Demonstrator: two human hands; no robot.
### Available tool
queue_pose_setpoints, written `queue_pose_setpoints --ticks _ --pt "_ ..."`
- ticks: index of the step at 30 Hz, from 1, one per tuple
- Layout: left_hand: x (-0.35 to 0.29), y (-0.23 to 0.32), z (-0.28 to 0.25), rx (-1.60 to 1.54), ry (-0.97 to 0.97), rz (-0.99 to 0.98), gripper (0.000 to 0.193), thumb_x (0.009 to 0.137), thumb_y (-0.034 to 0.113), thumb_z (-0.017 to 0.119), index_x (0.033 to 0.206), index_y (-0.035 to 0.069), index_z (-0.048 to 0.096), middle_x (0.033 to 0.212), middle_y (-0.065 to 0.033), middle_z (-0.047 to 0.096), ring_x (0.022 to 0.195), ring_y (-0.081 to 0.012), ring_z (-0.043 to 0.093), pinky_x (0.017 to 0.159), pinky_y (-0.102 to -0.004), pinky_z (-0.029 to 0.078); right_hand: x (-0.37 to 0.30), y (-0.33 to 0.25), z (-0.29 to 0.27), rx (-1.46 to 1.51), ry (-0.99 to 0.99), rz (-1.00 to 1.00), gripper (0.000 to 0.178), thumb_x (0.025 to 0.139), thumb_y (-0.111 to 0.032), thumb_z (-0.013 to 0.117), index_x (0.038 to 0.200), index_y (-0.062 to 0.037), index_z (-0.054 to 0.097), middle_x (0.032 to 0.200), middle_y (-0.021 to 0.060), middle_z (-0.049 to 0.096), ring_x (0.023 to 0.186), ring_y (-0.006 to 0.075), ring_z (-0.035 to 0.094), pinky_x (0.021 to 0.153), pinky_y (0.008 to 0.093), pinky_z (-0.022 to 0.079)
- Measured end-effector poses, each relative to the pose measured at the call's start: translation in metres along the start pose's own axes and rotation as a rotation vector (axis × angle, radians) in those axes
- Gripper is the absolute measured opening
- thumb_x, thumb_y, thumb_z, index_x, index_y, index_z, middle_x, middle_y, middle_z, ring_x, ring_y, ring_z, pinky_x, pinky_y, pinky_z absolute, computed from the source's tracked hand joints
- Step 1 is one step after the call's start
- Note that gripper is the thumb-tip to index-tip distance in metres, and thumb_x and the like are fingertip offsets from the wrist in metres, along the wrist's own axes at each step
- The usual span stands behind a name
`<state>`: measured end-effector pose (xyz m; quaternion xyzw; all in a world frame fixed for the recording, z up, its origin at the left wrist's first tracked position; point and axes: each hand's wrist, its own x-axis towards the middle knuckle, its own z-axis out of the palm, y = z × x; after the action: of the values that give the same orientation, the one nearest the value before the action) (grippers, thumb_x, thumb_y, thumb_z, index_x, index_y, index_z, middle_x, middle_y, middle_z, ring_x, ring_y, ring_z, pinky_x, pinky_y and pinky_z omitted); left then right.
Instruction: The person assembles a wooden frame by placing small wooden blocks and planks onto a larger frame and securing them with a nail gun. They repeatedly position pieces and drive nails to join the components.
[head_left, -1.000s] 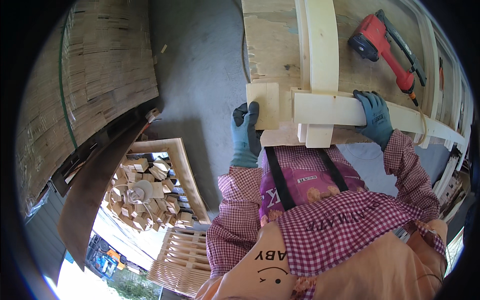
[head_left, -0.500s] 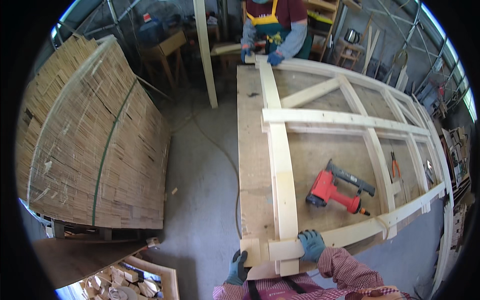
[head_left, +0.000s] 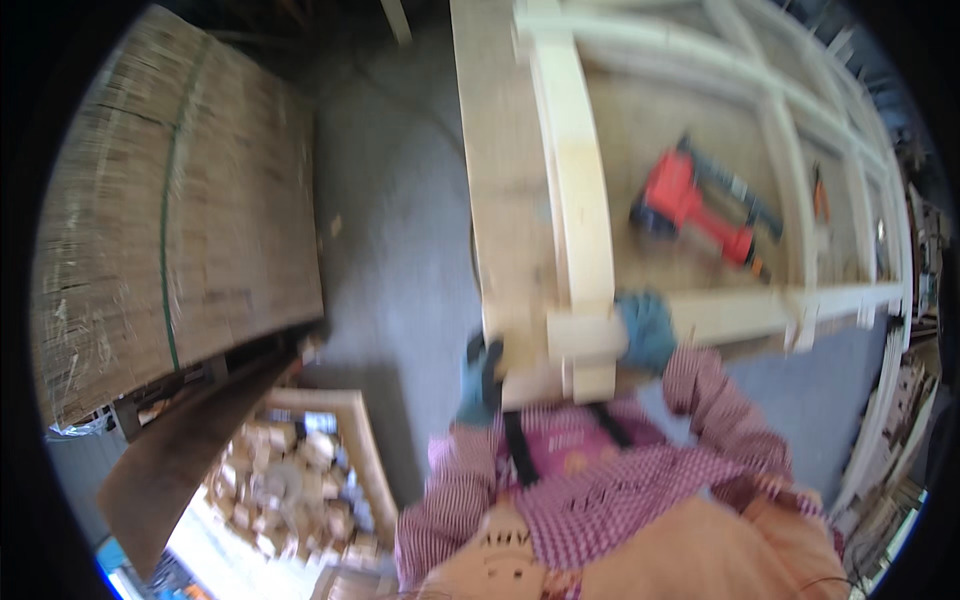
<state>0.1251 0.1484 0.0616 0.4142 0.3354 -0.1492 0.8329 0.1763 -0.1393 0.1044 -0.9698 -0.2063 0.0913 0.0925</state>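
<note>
Near lower centre, left hand [head_left: 478, 385] pinches a wood block [head_left: 516, 350], right hand [head_left: 645, 330] clasps a board [head_left: 580, 337]: keep both flat.

Red nail gun [head_left: 700, 208] blurred, fine detail lost; orange-handled tool [head_left: 820, 193] to its R too smeared to ID, & wood frame [head_left: 585, 180] around it cut off by pic's top edge. Below gun, R hand [head_left: 647, 332] blurry, grip unclear; lower L of gun, L hand [head_left: 480, 382] blurry too, exact contact can't be made out.
</note>
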Motion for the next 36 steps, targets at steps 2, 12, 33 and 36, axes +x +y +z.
queue_pose_setpoints --ticks 2,12,33,36 --pt "-0.016 0.016 0.025 -0.060 -0.053 0.004 0.036 0.088 0.016 0.059 0.120 0.003 0.049 0.104 -0.0052 0.059 0.091 -0.0149 0.058 0.075 -0.0290 0.051 -0.003 0.005 -0.006 0.120 0.002 0.013 0.066 0.057 -0.032 0.066 0.114 -0.0049 0.048 0.112 0.0157 0.049 0.105 0.0325 0.045 0.102 0.0456 0.027" --pt "-0.001 0.020 0.011 -0.198 -0.078 0.013 0.032 0.091 0.018 0.054 0.119 0.004 0.047 0.112 -0.0088 0.056 0.100 -0.0206 0.058 0.084 -0.0369 0.052 0.001 0.004 -0.002 0.024 -0.156 0.078 0.071 0.058 -0.026 0.065 0.122 -0.0058 0.042 0.122 0.0144 0.045 0.118 0.0309 0.038 0.108 0.0444 0.020" --pt "0.000 -0.004 0.029 0.128 -0.051 -0.048 0.051 0.091 0.016 0.055 0.135 0.006 0.033 0.127 -0.0100 0.047 0.111 -0.0181 0.049 0.089 -0.0326 0.046 0.002 0.007 -0.011 0.074 -0.137 0.022 0.064 0.063 -0.024 0.065 0.122 -0.0091 0.046 0.128 0.0131 0.046 0.116 0.0295 0.044 0.103 0.0421 0.028" --pt "0.007 -0.010 0.021 0.270 -0.087 0.026 0.054 0.091 0.011 0.053 0.139 0.006 0.027 0.133 -0.0116 0.041 0.116 -0.0190 0.044 0.093 -0.0322 0.043 0.002 0.008 -0.013 0.086 -0.155 0.035 0.064 0.063 -0.025 0.065 0.122 -0.0104 0.047 0.127 0.0130 0.047 0.116 0.0293 0.044 0.102 0.0414 0.029"
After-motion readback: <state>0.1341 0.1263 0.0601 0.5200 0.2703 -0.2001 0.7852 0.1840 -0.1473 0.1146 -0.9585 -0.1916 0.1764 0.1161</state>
